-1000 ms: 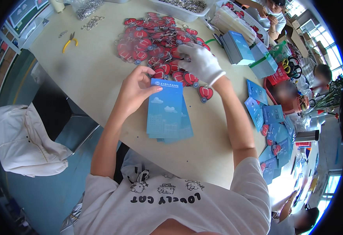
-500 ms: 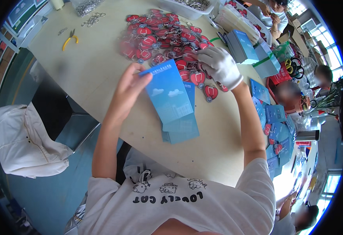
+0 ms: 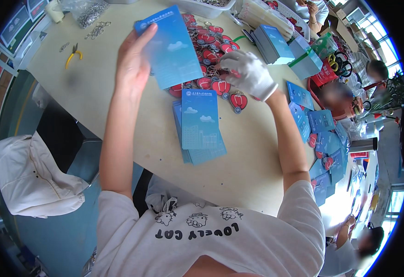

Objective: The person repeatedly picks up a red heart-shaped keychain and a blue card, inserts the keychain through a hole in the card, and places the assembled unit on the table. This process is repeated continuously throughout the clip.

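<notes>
My left hand [image 3: 133, 60], bare, pinches a blue card [image 3: 176, 51] printed with white clouds and holds it up over the left part of a pile of red keychains [image 3: 206, 39]. The card hides part of that pile. My right hand [image 3: 250, 74], in a white glove, is bent over the pile's near right side, its fingers closed on a red keychain [image 3: 233, 73] that is mostly hidden under them. Just nearer to me lies a loose stack of blue cards [image 3: 199, 120] on the table. A single red keychain [image 3: 238, 101] lies beside the pile.
Yellow-handled pliers [image 3: 74, 56], loose chains [image 3: 98, 30] and a bag of metal parts [image 3: 91, 13] lie at the far left. Bundled blue cards [image 3: 272, 44] stand at the right, past scattered cards with keychains [image 3: 324, 147]. A chair with a white garment [image 3: 33, 175] stands left. Other people sit nearby.
My left hand has lifted its blue card up and to the left, away from the stack, baring the top card there. My right hand has shifted slightly left and nearer over the keychains.
</notes>
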`<state>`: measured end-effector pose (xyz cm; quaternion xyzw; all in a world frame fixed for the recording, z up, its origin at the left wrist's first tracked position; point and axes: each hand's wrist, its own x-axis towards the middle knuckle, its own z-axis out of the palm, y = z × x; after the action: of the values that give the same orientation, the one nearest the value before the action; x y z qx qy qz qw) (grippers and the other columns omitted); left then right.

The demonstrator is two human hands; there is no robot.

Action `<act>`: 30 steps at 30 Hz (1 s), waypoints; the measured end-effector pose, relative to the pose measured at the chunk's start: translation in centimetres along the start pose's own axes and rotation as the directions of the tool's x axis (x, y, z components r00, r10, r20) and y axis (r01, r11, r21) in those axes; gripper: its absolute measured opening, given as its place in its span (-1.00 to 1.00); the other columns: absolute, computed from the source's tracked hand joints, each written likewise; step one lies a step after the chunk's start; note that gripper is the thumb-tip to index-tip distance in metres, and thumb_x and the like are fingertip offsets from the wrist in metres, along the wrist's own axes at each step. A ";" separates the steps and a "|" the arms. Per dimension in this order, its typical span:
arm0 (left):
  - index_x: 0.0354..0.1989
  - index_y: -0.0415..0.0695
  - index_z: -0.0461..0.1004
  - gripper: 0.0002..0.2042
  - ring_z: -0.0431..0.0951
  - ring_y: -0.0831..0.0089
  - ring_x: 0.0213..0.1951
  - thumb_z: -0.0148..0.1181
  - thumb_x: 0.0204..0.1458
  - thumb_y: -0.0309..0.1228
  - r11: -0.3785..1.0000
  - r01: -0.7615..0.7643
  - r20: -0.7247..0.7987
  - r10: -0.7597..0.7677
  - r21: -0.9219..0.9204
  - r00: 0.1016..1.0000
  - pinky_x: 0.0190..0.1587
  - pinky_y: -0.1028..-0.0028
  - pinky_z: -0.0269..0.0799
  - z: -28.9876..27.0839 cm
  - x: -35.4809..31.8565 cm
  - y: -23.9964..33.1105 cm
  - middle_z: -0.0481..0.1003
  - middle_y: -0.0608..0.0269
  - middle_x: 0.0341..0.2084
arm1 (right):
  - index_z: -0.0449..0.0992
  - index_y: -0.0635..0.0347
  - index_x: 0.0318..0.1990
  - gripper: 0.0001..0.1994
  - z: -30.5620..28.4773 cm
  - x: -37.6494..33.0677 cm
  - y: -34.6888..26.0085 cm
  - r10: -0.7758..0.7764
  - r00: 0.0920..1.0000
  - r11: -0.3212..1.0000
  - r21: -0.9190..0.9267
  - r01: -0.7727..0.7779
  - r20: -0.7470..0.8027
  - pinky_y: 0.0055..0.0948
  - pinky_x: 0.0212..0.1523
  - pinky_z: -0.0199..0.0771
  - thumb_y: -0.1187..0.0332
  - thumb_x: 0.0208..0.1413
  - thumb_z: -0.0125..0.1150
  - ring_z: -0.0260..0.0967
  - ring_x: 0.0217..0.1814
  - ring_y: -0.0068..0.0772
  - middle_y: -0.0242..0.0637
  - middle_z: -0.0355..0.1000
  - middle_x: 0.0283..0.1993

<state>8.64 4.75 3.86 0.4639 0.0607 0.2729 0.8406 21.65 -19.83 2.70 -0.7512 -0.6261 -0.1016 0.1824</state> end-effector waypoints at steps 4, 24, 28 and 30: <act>-0.19 -0.15 0.44 -0.81 0.51 0.54 -0.20 0.26 0.04 -0.43 0.995 -0.028 -0.033 0.025 -0.092 0.999 -0.09 0.49 0.42 0.0 0.9 -4.3 0.50 0.32 -0.25 | 0.54 0.13 -0.29 -0.81 2.3 0.5 0.9 -0.041 0.999 0.999 -0.023 0.040 -0.020 -0.21 -0.11 0.40 0.43 -0.15 0.27 0.38 -0.14 -0.19 -0.31 0.45 -0.23; -0.11 -0.25 0.48 -0.81 0.46 0.65 -0.19 0.19 0.10 -0.53 0.982 -0.185 0.182 0.174 0.047 0.968 -0.09 0.58 0.35 5.2 -3.3 -6.1 0.51 0.32 -0.22 | 0.56 0.30 -0.26 -0.83 -1.1 3.1 -5.2 0.547 0.745 0.780 0.556 -0.288 -0.381 -0.58 -0.35 0.45 0.52 -0.04 0.15 0.38 -0.46 -0.69 -0.40 0.56 -0.40; -0.13 -0.24 0.50 -0.79 0.46 0.57 -0.13 0.25 0.05 -0.51 0.990 -0.130 0.191 0.118 0.053 0.974 0.00 0.51 0.31 5.1 -3.4 -5.4 0.51 0.31 -0.21 | 0.49 0.34 -0.27 -0.85 -1.8 3.2 -6.3 0.638 0.743 0.478 0.861 -0.175 -0.203 -0.59 -0.36 0.52 0.61 -0.05 0.19 0.53 -0.32 -0.57 -0.37 0.51 -0.41; -0.13 -0.24 0.50 -0.79 0.45 0.54 -0.09 0.26 0.05 -0.49 0.994 -0.100 0.218 0.089 0.039 0.972 0.06 0.47 0.28 5.1 -3.3 -5.0 0.51 0.29 -0.19 | 0.40 0.35 -0.22 -0.81 -1.3 3.2 -6.2 0.637 0.719 0.431 0.902 -0.033 -0.279 -0.60 -0.28 0.54 0.65 -0.02 0.17 0.55 -0.21 -0.51 -0.31 0.49 -0.35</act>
<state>9.69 -2.85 2.14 0.5141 -0.0463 0.2591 0.8163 16.35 -16.56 6.05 -0.6043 -0.3268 0.0329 0.7259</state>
